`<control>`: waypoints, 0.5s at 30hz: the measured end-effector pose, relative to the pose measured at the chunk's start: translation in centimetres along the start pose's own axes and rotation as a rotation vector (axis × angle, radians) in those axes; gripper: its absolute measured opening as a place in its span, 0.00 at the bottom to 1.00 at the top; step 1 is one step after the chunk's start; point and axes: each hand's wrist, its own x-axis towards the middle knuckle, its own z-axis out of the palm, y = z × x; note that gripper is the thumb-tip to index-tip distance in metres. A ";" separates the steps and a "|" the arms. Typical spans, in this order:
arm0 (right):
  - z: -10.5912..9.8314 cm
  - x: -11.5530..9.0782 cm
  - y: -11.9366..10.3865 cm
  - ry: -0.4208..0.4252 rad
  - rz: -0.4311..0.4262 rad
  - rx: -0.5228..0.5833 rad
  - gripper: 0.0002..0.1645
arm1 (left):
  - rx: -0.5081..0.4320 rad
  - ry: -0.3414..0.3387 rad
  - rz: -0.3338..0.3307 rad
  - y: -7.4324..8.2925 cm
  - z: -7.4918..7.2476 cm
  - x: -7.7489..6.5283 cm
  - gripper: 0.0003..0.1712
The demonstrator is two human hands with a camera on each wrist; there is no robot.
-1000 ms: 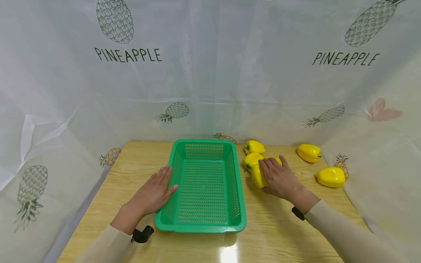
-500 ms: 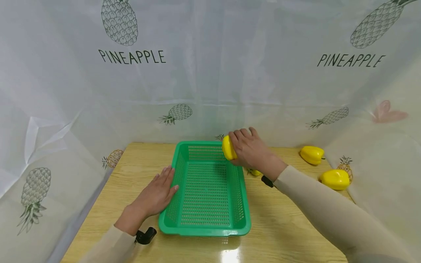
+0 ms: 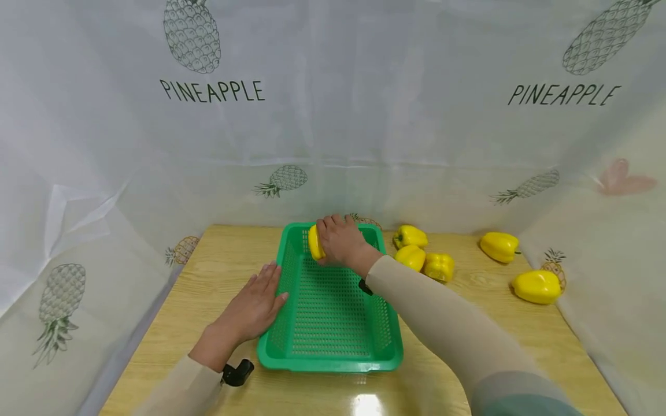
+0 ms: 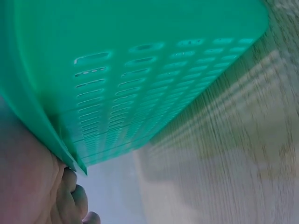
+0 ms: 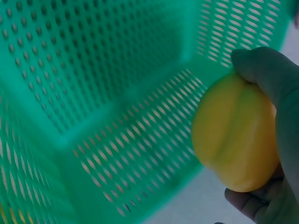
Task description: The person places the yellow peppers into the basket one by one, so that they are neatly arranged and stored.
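A yellow bell pepper is gripped in my right hand, over the far left corner of a green plastic basket. In the right wrist view the thumb and fingers wrap round the pepper, with the basket's slotted wall behind it. My left hand lies on the basket's left rim, its fingers straight. The left wrist view shows that hand against the rim, beside the slotted outer side of the basket.
Right of the basket lie three yellow bell peppers close together, the nearest being a blocky pepper. Two more sit at the table's right edge, one a long pepper. A white pineapple-print sheet walls the wooden table behind and at the sides.
My right hand has picked up one pepper from the cluster on the right and carried it left over the basket's far end. The left hand keeps its place on the rim.
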 end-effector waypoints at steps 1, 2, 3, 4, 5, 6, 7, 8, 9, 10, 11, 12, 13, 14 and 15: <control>0.5 0.1 -0.3 -0.011 0.002 0.023 0.59 | 0.003 -0.004 0.002 0.0 0.1 0.1 0.40; 1.1 0.2 -0.5 -0.026 0.005 0.047 0.59 | 0.008 -0.007 0.005 0.1 0.2 0.1 0.40; 1.7 0.3 -0.8 -0.034 0.006 0.066 0.58 | 0.012 -0.012 0.007 0.1 0.2 0.2 0.40; 2.3 0.3 -1.0 -0.043 0.004 0.084 0.58 | 0.016 -0.017 0.009 0.1 0.3 0.2 0.40; 2.8 0.4 -1.2 -0.049 0.003 0.103 0.58 | 0.021 -0.020 0.010 0.0 0.3 0.2 0.40; 3.2 0.4 -1.4 -0.052 0.003 0.115 0.58 | 0.027 -0.022 0.012 0.0 0.4 0.2 0.40; 3.7 0.5 -1.7 -0.052 0.005 0.123 0.58 | 0.030 -0.018 0.014 0.0 0.4 0.2 0.40; 4.1 0.6 -1.8 -0.049 0.009 0.123 0.58 | 0.030 -0.015 0.016 0.0 0.4 0.2 0.40; 4.3 0.6 -2.0 -0.043 0.014 0.124 0.59 | 0.030 -0.009 0.018 -0.1 0.4 0.1 0.40; 4.6 0.7 -2.2 -0.035 0.018 0.126 0.59 | 0.032 -0.003 0.020 -0.1 0.4 0.1 0.40; 4.7 0.8 -2.4 -0.027 0.023 0.129 0.59 | 0.033 0.004 0.022 -0.1 0.4 0.1 0.40; 4.9 0.9 -2.5 -0.022 0.024 0.126 0.58 | 0.033 0.011 0.024 -0.1 0.4 0.1 0.40; 5.0 0.9 -2.7 -0.016 0.027 0.124 0.58 | 0.033 0.017 0.026 -0.1 0.4 0.1 0.40; 5.2 0.9 -2.8 -0.013 0.028 0.122 0.57 | 0.031 0.017 0.026 -0.1 0.4 0.1 0.40; 5.3 0.9 -2.9 -0.012 0.028 0.120 0.57 | 0.029 0.019 0.027 0.0 0.4 0.1 0.40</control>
